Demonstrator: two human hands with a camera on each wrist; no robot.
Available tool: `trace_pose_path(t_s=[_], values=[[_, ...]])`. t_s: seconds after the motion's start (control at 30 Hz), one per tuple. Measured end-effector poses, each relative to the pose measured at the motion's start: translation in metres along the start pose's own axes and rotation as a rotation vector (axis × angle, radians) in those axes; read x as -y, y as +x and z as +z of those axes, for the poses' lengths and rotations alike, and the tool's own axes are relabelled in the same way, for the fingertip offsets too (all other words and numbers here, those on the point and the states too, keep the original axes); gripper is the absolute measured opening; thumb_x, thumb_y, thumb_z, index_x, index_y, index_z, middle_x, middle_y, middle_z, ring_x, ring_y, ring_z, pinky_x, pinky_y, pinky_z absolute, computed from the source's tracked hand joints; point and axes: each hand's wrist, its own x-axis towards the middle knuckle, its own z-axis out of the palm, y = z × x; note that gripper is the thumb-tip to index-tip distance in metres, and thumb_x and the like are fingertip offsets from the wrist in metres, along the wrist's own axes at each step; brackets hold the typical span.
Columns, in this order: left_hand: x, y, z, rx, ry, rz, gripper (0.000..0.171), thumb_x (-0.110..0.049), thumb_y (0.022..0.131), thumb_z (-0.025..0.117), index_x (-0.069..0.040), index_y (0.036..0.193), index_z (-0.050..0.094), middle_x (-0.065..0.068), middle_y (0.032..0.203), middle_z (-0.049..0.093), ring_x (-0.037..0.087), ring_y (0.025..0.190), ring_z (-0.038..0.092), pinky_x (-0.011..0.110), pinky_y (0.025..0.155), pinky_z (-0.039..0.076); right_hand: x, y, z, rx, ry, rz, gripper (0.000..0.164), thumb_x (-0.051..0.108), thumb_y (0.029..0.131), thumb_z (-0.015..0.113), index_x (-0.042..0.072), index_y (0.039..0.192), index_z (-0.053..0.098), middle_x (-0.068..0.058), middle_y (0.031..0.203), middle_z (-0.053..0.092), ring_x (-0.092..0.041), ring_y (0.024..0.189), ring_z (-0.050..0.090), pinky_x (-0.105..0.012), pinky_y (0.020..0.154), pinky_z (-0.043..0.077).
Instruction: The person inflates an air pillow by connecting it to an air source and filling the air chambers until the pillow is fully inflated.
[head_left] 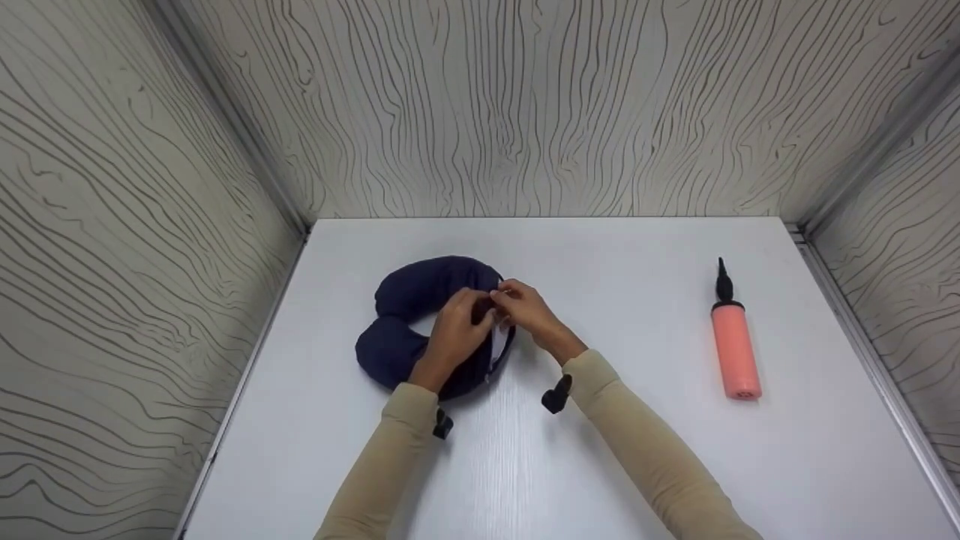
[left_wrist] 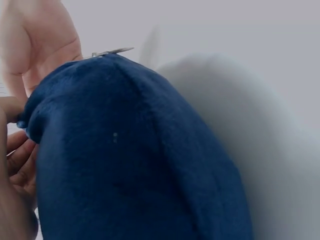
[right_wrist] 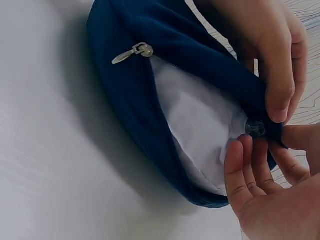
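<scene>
A navy U-shaped neck pillow [head_left: 394, 349] lies on the white table, its curved back toward the right. Along that back its zipper is undone, and the right wrist view shows white lining [right_wrist: 195, 115] inside, with a silvery zipper pull [right_wrist: 131, 52] at one end of the gap. My left hand [head_left: 459, 324] reaches over the pillow and pinches the cover's fabric at the edge of the gap. Facing it, my right hand [head_left: 529, 309] pinches the same edge between thumb and fingers, beside a small clear plastic valve [right_wrist: 255, 128].
At the right of the table lies a pink hand pump [head_left: 735, 349] with a black nozzle [head_left: 724, 285]. Panels with a wood-grain pattern [head_left: 525, 112] enclose the table at the back and on both sides. Small black wrist cameras [head_left: 556, 395] hang under the sleeves.
</scene>
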Motion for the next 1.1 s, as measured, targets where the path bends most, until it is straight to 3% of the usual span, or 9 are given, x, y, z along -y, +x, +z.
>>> trace_pose_path(t_s=[0.3,0.6,0.73,0.97,1.1], values=[[0.002,-0.003,0.009,0.049,-0.004,-0.061,0.023,-0.019,0.112,0.054,-0.006,0.122,0.069,0.011,0.116,0.065,0.026,0.111,0.063,0.042,0.098,0.057,0.004,-0.002,-0.003,-0.052,-0.005,-0.018,0.018,0.014,0.108,0.06,-0.002,0.116,0.062,-0.009,0.102,0.074,-0.011,0.08,0.067,-0.028,0.071,0.057],[0.01,-0.007,0.016,0.069,0.038,-0.025,0.023,-0.018,0.11,0.057,-0.004,0.127,0.064,0.013,0.12,0.059,0.031,0.114,0.057,0.045,0.102,0.053,0.007,-0.002,-0.009,-0.081,0.054,0.01,0.012,0.01,0.105,0.064,-0.001,0.11,0.059,-0.005,0.092,0.07,-0.011,0.072,0.069,-0.025,0.07,0.061],[0.01,-0.008,0.016,0.08,0.049,-0.044,0.026,-0.019,0.11,0.058,0.0,0.128,0.063,0.016,0.124,0.058,0.034,0.118,0.056,0.047,0.106,0.052,0.009,-0.002,-0.012,-0.062,0.058,0.021,0.018,0.01,0.102,0.068,-0.002,0.113,0.058,-0.005,0.092,0.071,-0.01,0.072,0.069,-0.026,0.07,0.062],[0.011,-0.01,0.017,0.111,0.072,-0.064,0.031,-0.021,0.11,0.057,-0.001,0.134,0.063,0.018,0.134,0.057,0.036,0.125,0.054,0.049,0.111,0.049,0.004,-0.002,-0.018,-0.048,0.065,0.119,0.049,0.015,0.098,0.073,-0.008,0.135,0.051,-0.01,0.107,0.073,-0.008,0.079,0.067,-0.022,0.071,0.057],[0.011,-0.01,0.016,0.13,0.08,-0.058,0.034,-0.023,0.111,0.057,-0.001,0.137,0.062,0.018,0.138,0.056,0.036,0.129,0.054,0.049,0.113,0.048,-0.001,-0.003,-0.023,-0.031,0.068,0.172,0.043,0.02,0.1,0.073,-0.007,0.13,0.059,-0.002,0.097,0.067,-0.009,0.077,0.062,-0.023,0.071,0.054]])
